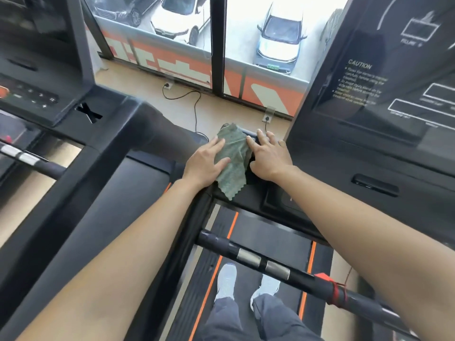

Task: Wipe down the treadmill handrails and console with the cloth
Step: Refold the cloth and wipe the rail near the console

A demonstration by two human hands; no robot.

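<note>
Head view: a green cloth (232, 158) lies draped over the black front-left arm of the treadmill (246, 193), just left of the upright console (384, 82). The cloth's far corner is bunched at the arm's far end, and its scalloped near edge hangs over the arm's near edge.

The left hand (206, 161) lies flat on the cloth's left border, fingers straight and thumb resting on the fabric, gripping nothing. The right hand (269, 156) is spread on the black surface beside it. Its fingers are relaxed and apart, the forefinger tip touching the cloth's right edge, and it holds nothing.

The console's side wall rises just beside the right hand, so there is little room on that side. To the left, the neighbouring treadmill (37, 99) stands close, with only a narrow gap between the machines. Beyond the arm, bare floor with cables (194, 104) runs to the window (246, 33). Below the forearms the handrail bar (270, 264) crosses the belt, with a red clip (325, 278) on it.
</note>
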